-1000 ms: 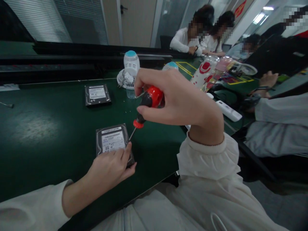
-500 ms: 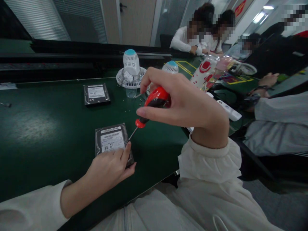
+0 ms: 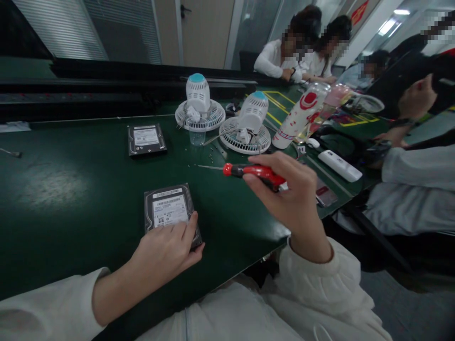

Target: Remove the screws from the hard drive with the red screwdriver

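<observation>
My left hand (image 3: 167,248) lies over the near part of a hard drive (image 3: 170,204) with a white label, its thumb along the drive's right edge, holding it against the green table. My fingers cover the lower part of that label. To the right, raised above the table, my right hand (image 3: 289,194) is closed around the handle of a red and black screwdriver (image 3: 256,173). Its thin shaft points left, and the tip is apart from the drive. Several tiny screws (image 3: 210,155) lie beyond the tip. A second hard drive (image 3: 146,138) sits farther back.
Two white fan-like devices (image 3: 198,94) with blue tops stand at the back, one over a clear cup (image 3: 197,138). Right of them are a patterned bottle (image 3: 298,116), a white oblong device (image 3: 340,166) and a phone (image 3: 325,195). A co-worker's hand (image 3: 417,97) is at the right.
My right hand has pulled the screwdriver away from the drive, down and to the right, tilting it from steep to nearly level. My left hand stays on the drive.
</observation>
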`<action>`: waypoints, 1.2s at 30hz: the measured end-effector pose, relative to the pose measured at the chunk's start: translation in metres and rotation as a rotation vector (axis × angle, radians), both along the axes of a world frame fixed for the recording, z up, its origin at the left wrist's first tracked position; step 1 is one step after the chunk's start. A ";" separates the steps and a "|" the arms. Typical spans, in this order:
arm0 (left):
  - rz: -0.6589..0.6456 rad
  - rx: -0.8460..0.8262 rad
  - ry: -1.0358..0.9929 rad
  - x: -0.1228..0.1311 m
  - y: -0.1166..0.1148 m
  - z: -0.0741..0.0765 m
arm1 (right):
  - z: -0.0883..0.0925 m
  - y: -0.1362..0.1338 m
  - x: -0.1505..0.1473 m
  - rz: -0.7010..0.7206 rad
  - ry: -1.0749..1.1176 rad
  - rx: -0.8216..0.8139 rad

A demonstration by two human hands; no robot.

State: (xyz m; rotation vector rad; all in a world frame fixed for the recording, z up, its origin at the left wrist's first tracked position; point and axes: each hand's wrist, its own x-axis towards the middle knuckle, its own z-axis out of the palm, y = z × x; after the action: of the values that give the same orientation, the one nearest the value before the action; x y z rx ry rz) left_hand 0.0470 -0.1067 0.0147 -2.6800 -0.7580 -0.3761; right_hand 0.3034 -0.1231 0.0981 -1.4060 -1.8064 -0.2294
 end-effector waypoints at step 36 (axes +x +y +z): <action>-0.066 0.055 -0.023 -0.014 -0.020 0.006 | -0.054 0.117 0.018 0.036 -0.475 -0.691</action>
State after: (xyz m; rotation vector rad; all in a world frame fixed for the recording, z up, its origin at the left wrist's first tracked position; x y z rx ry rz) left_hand 0.0331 -0.1267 0.0204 -2.6589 -0.6572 -0.4384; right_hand 0.3210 -0.0066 0.0443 -1.8989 -2.4449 0.1103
